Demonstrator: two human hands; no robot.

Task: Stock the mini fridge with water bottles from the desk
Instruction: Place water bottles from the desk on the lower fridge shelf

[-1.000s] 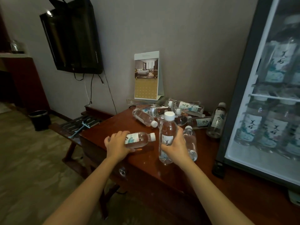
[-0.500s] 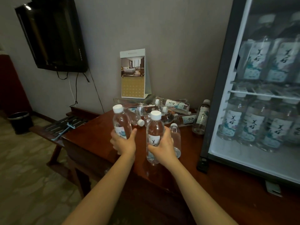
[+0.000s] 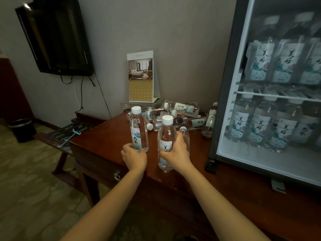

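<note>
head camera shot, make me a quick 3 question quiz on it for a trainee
1. True or false: the left hand grips the left bottle and the right hand grips the right bottle, both upright.
2. Where is the calendar? A) standing on the desk against the wall B) flat on the floor C) in the left hand
3. Missing word: the lone bottle standing untouched on the desk is right beside the ___.

Key: 1 true; 2 A; 3 fridge
</note>
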